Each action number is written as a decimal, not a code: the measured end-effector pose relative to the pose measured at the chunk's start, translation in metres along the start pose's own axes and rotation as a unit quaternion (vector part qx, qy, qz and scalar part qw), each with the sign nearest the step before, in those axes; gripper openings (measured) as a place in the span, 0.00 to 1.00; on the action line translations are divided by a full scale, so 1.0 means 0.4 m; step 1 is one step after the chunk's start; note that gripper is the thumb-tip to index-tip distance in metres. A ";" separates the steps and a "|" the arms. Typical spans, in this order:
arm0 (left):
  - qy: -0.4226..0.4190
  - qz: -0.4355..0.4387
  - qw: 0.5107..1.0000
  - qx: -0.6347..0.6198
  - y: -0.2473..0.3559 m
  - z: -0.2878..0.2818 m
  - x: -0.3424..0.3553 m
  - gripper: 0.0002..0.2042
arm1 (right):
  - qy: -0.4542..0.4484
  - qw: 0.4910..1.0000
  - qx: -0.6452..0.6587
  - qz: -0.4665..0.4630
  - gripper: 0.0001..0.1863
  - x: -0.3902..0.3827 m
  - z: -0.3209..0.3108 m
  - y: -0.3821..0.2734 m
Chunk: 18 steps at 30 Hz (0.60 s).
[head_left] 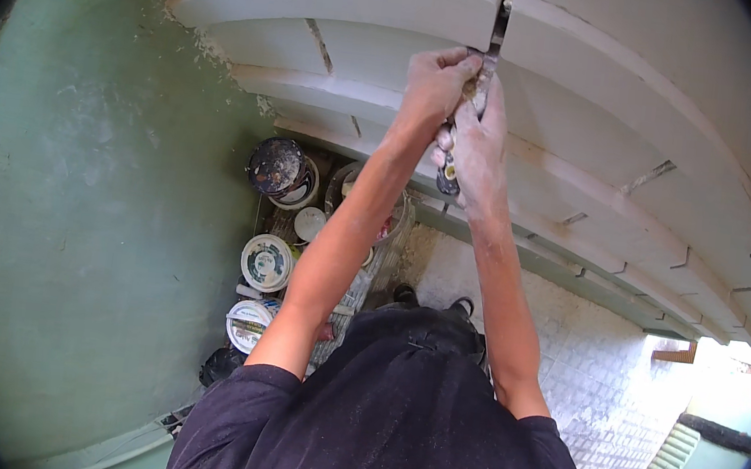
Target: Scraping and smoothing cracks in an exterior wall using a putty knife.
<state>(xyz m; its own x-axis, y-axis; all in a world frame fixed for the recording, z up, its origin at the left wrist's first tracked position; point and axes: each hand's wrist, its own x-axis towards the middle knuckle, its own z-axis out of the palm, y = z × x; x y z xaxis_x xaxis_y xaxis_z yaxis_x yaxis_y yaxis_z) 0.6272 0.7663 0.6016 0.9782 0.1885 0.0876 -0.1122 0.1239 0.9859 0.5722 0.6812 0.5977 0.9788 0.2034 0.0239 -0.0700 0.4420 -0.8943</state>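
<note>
Both my arms reach up to a pale stepped ceiling moulding. A narrow dark gap cuts across its top band. My right hand, dusted white, is wrapped round a putty knife with a dark handle. The knife's blade end points up at the gap; whether its tip goes inside I cannot tell. My left hand is closed at the upper part of the knife, fingers pinched just below the gap, and partly hides the blade.
Further joints, such as a slanted one, cross the moulding. A green wall stands at the left. Below are a dark-lidded bucket, white tubs and a round basin. Paving lies lower right.
</note>
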 end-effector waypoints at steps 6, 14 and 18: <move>0.023 -0.037 0.993 -0.110 -0.081 -0.014 -0.088 0.13 | -0.020 0.999 -0.024 0.031 0.30 -0.073 -0.033 0.028; -0.010 -0.025 0.987 -0.157 -0.081 0.021 -0.120 0.19 | 0.015 0.992 -0.127 0.000 0.32 -0.117 -0.053 -0.007; 0.023 0.064 0.992 -0.106 -0.058 0.015 -0.151 0.22 | 0.000 0.993 -0.118 0.014 0.29 -0.098 -0.062 -0.016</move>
<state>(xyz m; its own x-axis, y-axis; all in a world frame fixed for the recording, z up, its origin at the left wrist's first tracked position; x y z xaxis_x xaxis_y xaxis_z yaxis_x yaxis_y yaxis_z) 0.5717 0.7464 0.5745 0.9450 0.2598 0.1988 -0.2739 0.2963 0.9150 0.5392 0.6486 0.5913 0.9771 0.2129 -0.0027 -0.0503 0.2182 -0.9746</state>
